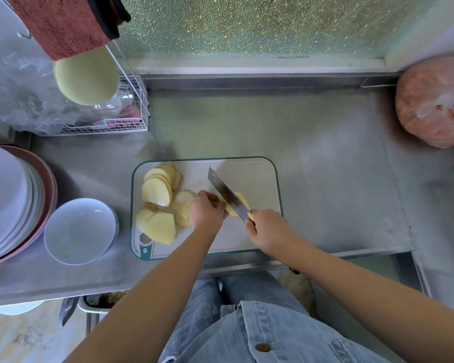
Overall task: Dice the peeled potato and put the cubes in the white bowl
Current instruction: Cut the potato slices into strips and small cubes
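Potato slices (156, 192) crowd the board (257, 179) between white bowl (79, 226) and knife (227, 193).

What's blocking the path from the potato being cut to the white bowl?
Nothing solid. The white bowl sits on the counter just left of the cutting board. Only the sliced potato piles lie between, on the board's left side, likely easy to lift over.

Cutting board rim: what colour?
Dark teal-green rim on the cutting board, around a white surface. Clearest in the head view.
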`<move>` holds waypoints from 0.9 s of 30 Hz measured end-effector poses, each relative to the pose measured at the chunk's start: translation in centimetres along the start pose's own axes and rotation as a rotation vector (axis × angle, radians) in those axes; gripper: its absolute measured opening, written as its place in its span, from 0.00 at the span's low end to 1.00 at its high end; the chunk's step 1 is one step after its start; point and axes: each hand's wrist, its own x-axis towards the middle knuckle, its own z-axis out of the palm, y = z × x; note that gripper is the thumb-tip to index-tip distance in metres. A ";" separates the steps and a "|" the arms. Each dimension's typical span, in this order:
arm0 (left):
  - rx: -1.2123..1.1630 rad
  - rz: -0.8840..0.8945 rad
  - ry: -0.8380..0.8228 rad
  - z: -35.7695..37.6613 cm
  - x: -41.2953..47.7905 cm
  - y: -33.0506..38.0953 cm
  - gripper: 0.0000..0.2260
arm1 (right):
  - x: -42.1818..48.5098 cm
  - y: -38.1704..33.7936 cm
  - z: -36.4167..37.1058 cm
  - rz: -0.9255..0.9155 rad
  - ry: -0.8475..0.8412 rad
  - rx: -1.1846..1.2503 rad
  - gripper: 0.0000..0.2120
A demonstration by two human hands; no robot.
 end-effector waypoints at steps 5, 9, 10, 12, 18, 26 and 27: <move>-0.027 -0.026 -0.008 0.0 0.4 0.0 0.06 | 0.6 -0.4 0.5 -0.005 0.028 -0.011 0.09; -0.002 -0.008 -0.011 0.1 0.2 0.1 0.06 | 0.8 -0.2 1.3 -0.007 0.050 0.027 0.10; 0.007 -0.003 -0.010 0.1 0.1 0.1 0.06 | 0.7 -0.2 1.4 -0.010 0.055 0.034 0.10; 0.018 0.006 -0.007 0.0 0.0 0.2 0.06 | 0.9 0.1 1.2 -0.008 0.052 0.066 0.10; -0.020 0.017 -0.018 -0.5 -0.6 0.1 0.07 | 1.8 1.8 -0.4 0.053 -0.030 0.352 0.19; -0.063 0.021 -0.057 -1.4 -1.7 -0.2 0.06 | 0.8 2.0 -1.1 0.126 -0.186 0.814 0.17; -0.067 0.018 -0.064 -1.5 -1.7 -0.2 0.06 | 0.8 2.0 -1.3 0.112 -0.135 0.799 0.16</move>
